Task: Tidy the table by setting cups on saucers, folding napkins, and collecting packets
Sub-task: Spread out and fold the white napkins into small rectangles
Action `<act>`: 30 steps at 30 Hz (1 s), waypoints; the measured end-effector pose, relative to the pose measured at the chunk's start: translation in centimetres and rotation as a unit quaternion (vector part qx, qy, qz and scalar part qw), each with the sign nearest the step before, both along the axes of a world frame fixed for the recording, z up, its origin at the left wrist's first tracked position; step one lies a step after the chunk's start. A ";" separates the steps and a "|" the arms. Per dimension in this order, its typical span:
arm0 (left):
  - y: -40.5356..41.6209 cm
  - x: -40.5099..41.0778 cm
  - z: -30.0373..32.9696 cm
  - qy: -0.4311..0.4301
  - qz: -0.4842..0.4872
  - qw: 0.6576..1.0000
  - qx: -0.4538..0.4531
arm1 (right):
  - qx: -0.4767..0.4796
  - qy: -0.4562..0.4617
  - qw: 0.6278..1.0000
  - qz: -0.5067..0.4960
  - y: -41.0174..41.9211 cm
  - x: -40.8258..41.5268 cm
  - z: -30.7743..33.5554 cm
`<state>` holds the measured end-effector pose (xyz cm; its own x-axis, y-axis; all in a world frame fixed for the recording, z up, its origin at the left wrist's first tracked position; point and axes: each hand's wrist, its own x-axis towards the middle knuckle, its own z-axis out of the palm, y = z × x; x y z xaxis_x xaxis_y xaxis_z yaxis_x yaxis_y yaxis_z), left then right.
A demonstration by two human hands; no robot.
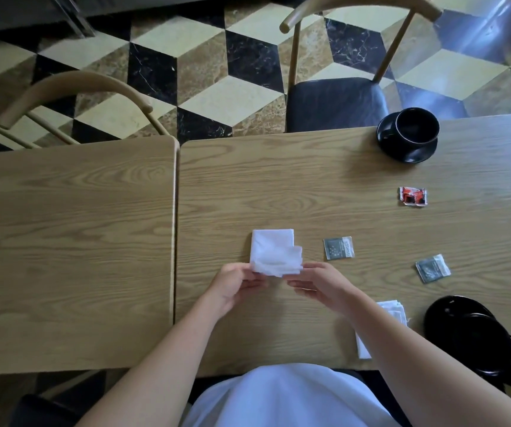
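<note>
A white napkin (274,251), partly folded, lies on the wooden table (278,186) in front of me. My left hand (235,285) pinches its near left corner and my right hand (318,282) pinches its near right corner. To the right lie a grey packet (339,248), a second grey packet (432,268) and a red packet (412,196). A black cup (417,126) stands on a black saucer (402,151) at the far right. Another black cup on a saucer (469,334) sits at the near right. A second white napkin (396,308) is partly hidden under my right forearm.
A second wooden table (72,251) abuts on the left, with a narrow gap between the two. Two wooden chairs (337,100) stand on the far side over a chequered floor.
</note>
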<state>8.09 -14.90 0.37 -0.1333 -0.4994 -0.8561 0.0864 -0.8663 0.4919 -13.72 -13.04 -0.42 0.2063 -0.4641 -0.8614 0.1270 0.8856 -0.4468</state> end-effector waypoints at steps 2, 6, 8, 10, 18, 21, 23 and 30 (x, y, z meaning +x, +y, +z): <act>-0.8 0.2 -0.6 -0.138 -0.128 0.979 -0.077 | -0.038 0.066 0.997 0.028 -0.4 -0.2 -0.1; -2.4 0.2 -1.7 -0.297 -0.190 0.912 -0.210 | -0.082 0.161 0.982 0.049 -1.4 -0.5 -0.6; -3.1 -0.1 -1.9 -0.272 -0.186 0.916 -0.227 | -0.085 0.164 0.981 0.065 -1.9 -0.4 -0.6; -3.6 -0.3 -2.1 -0.232 -0.166 0.938 -0.197 | -0.081 0.161 0.981 0.078 -2.4 -0.2 -0.6; -4.4 -0.8 -3.5 -0.291 -0.182 0.925 -0.162 | -0.094 0.249 0.958 0.103 -3.8 1.3 -2.1; -4.5 -1.7 -3.8 -0.337 -0.194 0.907 -0.160 | -0.083 0.267 0.955 0.102 -3.7 1.6 -3.0; -4.6 -2.4 -3.9 -0.365 -0.195 0.898 -0.149 | -0.073 0.275 0.954 0.092 -3.5 1.9 -3.3; -4.5 -4.1 -2.7 -0.422 -0.077 0.892 -0.144 | -0.238 0.462 0.843 0.137 -2.5 3.3 -0.8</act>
